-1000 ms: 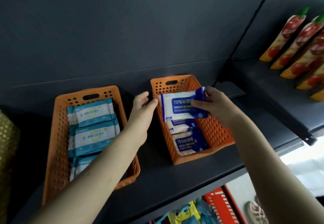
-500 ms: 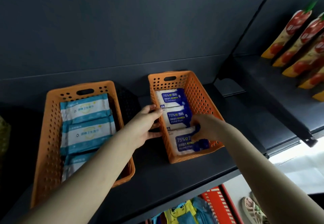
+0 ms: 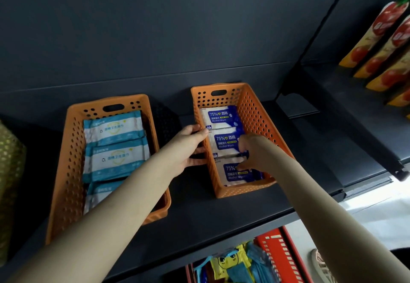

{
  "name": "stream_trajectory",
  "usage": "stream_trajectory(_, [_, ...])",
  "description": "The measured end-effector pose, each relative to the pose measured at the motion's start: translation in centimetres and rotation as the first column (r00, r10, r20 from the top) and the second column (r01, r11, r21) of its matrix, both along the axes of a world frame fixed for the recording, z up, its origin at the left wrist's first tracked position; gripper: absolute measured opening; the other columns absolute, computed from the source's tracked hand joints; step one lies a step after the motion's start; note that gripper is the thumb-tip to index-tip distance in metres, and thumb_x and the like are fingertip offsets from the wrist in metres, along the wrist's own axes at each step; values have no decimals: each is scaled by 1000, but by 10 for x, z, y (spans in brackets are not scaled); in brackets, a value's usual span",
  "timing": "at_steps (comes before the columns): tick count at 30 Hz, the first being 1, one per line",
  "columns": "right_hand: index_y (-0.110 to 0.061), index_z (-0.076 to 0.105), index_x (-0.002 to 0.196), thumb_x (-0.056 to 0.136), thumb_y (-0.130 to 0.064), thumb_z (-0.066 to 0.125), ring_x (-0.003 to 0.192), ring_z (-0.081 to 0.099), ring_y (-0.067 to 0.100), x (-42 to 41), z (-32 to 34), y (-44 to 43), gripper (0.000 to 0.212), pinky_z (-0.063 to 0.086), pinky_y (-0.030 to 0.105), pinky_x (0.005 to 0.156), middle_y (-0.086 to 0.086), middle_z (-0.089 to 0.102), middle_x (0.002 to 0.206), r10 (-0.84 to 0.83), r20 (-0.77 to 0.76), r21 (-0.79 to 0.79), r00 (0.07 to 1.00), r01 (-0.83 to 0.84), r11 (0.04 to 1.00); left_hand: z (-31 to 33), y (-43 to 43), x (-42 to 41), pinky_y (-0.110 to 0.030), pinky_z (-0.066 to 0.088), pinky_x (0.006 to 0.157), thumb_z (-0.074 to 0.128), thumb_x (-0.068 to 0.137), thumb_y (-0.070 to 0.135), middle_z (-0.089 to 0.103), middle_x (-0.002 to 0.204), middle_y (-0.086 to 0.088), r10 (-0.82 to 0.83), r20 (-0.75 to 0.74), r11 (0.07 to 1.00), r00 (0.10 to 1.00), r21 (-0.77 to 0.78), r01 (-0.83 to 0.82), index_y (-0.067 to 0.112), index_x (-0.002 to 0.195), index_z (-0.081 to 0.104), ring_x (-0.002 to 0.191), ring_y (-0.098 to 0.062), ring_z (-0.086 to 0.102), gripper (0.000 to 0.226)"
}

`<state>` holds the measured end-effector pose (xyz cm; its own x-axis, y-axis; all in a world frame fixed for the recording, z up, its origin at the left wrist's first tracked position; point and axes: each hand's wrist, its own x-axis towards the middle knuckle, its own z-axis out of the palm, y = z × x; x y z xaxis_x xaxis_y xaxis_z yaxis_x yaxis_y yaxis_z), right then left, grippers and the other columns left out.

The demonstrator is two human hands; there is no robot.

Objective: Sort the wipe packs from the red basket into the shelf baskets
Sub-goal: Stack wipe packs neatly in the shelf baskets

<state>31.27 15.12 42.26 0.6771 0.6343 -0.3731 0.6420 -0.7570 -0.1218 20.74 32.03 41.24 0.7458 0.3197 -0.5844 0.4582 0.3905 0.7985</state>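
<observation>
Two orange baskets are sitting side by side on the dark shelf [image 3: 221, 216], with a gold-speckled thing [image 3: 10, 171] poking in at the far left edge. The left basket [image 3: 64, 171] is holding the teal wipe packs [image 3: 114, 127], at least three lying flat in a row front to back, the nearest one partly hidden under a forearm. The left hand [image 3: 188, 147] is steadying the right basket [image 3: 261, 116], its thumb hooked over the rim of the near wall and its fingers lying along the outside. Inside, three blue alcohol wipe packs [image 3: 224, 142] are filling the floor in a row. The right hand [image 3: 255, 152] is resting with curled fingers where the middle pack meets the front pack [image 3: 235, 175]. From where I'm standing I can't tell whether it is gripping that pack or only pressing it flat.

The sorting is looking well along, each kind going into its own basket with nothing mixed. It isn't finishing yet, though. Below the shelf edge the red basket [image 3: 281, 254] is showing bright yellow and teal packets [image 3: 230, 262] waiting. The right basket's floor is looking full, so I'd judge further blue packs will be stacking on top. Tomato pouches [image 3: 388, 45] are hanging far right, well apart and blocking nothing.
</observation>
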Motion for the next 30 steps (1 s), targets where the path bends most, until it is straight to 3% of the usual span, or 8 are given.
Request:
stream_trajectory(3, [-23,54,122,80,-36,75,103,58,16,-1,10,-8,48,48,25,76,-2,60,124,-89,-66,162,994,99,982,5,-1,-1,-40,57,79,61,95,28,66,115,0,2,24,997,1000,71,-4,23,131,51,100,-20,64,38])
stream_trajectory(7, [-23,52,134,87,-33,70,105,57,13,-24,38,-26,52,44,20,69,-1,59,133,-222,-98,490,970,242,838,24,-7,-17,-44,47,102,63,94,23,51,141,-2,18,101,910,995,411,-58,21,141,44,122,-20,53,51])
stream_trajectory(9, [-21,54,134,87,-31,69,112,59,16,-48,46,-43,50,44,25,81,-2,60,132,-291,-95,642,952,281,713,37,-14,-42,-44,45,104,62,94,25,52,139,2,-6,179,836,984,541,-93,25,138,48,124,-17,51,47])
stream_trajectory(12, [-22,56,133,88,-33,69,116,57,13,-106,44,-77,48,45,29,94,-6,61,131,-343,-144,764,928,324,557,48,-31,-104,-38,49,100,60,94,25,60,116,20,-85,325,793,942,595,-134,33,125,57,109,0,58,33])
stream_trajectory(17, [-27,56,130,88,-36,68,113,56,9,-236,6,-146,44,43,23,86,-13,60,122,-406,-173,764,897,382,520,30,-79,-234,-28,51,91,57,94,23,67,112,19,-229,388,805,893,591,-50,46,102,61,98,9,62,25])
stream_trajectory(23, [-19,55,132,92,-26,64,104,60,14,-364,-44,-230,41,43,13,73,-8,60,113,-451,-256,584,855,509,632,-30,-137,-355,-7,47,76,58,95,23,67,110,19,-216,250,823,944,567,39,43,105,62,98,12,61,22])
stream_trajectory(27, [-10,58,129,90,-15,67,109,61,27,-396,-72,-276,41,41,26,80,10,65,120,-528,-308,525,791,604,600,-81,-179,-392,-7,45,84,60,94,19,66,112,15,-222,143,845,964,522,117,35,107,62,100,10,61,21])
stream_trajectory(30, [-6,58,127,89,-13,69,110,62,31,-397,-91,-302,40,45,32,81,15,65,120,-560,-333,486,759,647,588,-113,-207,-401,0,42,78,60,95,18,64,111,15,-235,79,863,969,476,170,29,112,62,95,19,58,20])
